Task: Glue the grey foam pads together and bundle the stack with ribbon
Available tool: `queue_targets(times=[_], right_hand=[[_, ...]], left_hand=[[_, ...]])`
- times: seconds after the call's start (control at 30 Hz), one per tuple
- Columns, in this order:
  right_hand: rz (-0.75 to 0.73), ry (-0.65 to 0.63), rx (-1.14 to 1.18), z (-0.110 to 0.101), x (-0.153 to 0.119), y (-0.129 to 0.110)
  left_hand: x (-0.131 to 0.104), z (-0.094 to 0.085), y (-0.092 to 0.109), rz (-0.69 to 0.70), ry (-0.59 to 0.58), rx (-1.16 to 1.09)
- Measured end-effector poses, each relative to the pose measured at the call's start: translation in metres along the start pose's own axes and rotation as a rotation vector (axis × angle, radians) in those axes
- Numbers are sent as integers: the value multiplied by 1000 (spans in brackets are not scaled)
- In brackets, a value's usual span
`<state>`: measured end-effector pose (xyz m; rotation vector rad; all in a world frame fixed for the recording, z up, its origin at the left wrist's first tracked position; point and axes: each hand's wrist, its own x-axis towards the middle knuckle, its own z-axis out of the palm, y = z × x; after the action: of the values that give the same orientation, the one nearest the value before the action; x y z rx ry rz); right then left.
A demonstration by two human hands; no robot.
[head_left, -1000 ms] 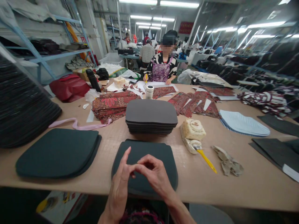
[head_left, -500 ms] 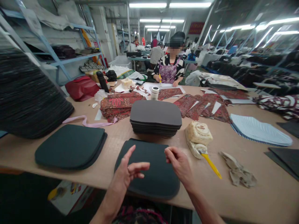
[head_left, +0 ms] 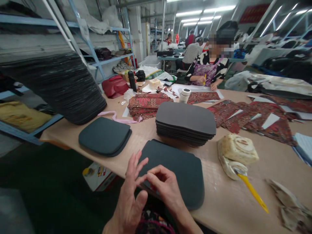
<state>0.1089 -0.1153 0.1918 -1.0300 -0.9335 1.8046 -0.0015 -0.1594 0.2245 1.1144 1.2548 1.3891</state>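
My left hand (head_left: 129, 193) is raised over the near table edge, fingers apart and stretched out. Against it, my right hand (head_left: 166, 186) pinches thumb and forefinger at the tip of one left finger; anything tiny between them is hidden. Beneath and beyond both hands lies a dark green-grey shaped panel (head_left: 179, 169), partly covered by them. Just behind it stands a stack of grey-black panels (head_left: 185, 118) with rounded corners. More dark panels (head_left: 104, 135) rest to the left. On the right, a yellow-handled brush (head_left: 252, 191) leans in a glue-crusted container (head_left: 237, 151).
A tall black stack (head_left: 60, 87) leans at the left. Patterned red pieces (head_left: 146, 105), a white bottle (head_left: 185, 96), a black flask (head_left: 132, 81) and a red bag (head_left: 114, 87) occupy the back. A crumpled glove (head_left: 290, 208) lies at right. Across the table sits a co-worker (head_left: 207, 68).
My view has swung left. My hands, apart over the panel before, have come together near the table edge, the right now touching a left finger.
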Motion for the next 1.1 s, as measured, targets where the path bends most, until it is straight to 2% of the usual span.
queue_targets(times=[0.1, 0.2, 0.27, 0.33, 0.4, 0.53, 0.6, 0.67, 0.73, 0.83, 0.9, 1.0, 1.1], right_hand=[[81, -162, 106, 14, -7, 6], [135, -281, 268, 36, -12, 17], [166, -314, 339, 54, -13, 28], [167, -270, 319, 71, -13, 40], [107, -156, 153, 86, -13, 52], [-256, 72, -378, 108, -16, 68], [-366, 105, -445, 116, -20, 69], [-320, 104, -280, 123, -25, 67], [-229, 100, 1, 130, -31, 63], [-150, 79, 302, 140, -38, 63], [-112, 77, 370, 148, -41, 70], [-118, 106, 392, 160, -46, 85], [-161, 111, 269, 169, -52, 95]], left_hand=[[-16, -20, 11, 26, 22, 89], [-26, -43, 21, 1, 137, 15], [-30, -59, 25, -8, 166, -39], [-35, -76, 25, -15, 153, -83], [-41, -89, 23, -43, 142, -116], [-53, -105, 12, -47, 111, -192], [-55, -117, 4, 2, 94, -186], [-53, -136, -4, -11, 118, -56], [-46, -160, -11, -115, 174, 116], [-37, -188, -17, -237, 186, 172], [-36, -192, -18, -219, 119, 146], [-39, -183, -19, -160, 47, 137], [-38, -173, -23, -146, 94, 123]])
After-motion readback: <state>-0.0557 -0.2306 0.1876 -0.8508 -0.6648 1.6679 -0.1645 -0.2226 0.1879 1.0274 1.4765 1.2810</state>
